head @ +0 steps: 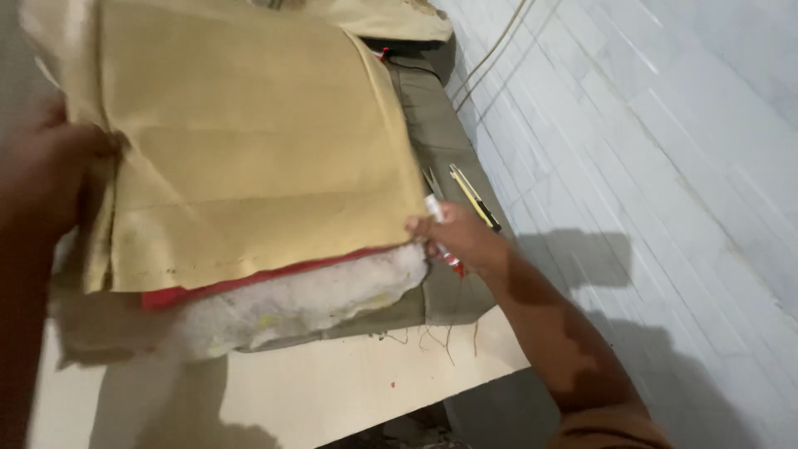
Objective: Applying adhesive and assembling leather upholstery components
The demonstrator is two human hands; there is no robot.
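A large tan cardboard sheet [249, 133] lies on top of a stack made of a thin red layer [249, 281] and white fluffy padding [307, 301]. My left hand [46, 170] grips the sheet's left edge. My right hand [453, 237] pinches the sheet's lower right corner and also holds a white pen-like marker [435, 209] with a red end. The stack rests on olive-grey fabric [432, 133] spread over a pale wooden table [332, 391].
A yellow-and-black pencil-like tool [474, 198] and a thin metal tool lie on the fabric by my right hand. A white tiled floor [665, 166] runs along the right side. More tan material sits at the top. Loose threads hang off the fabric's near edge.
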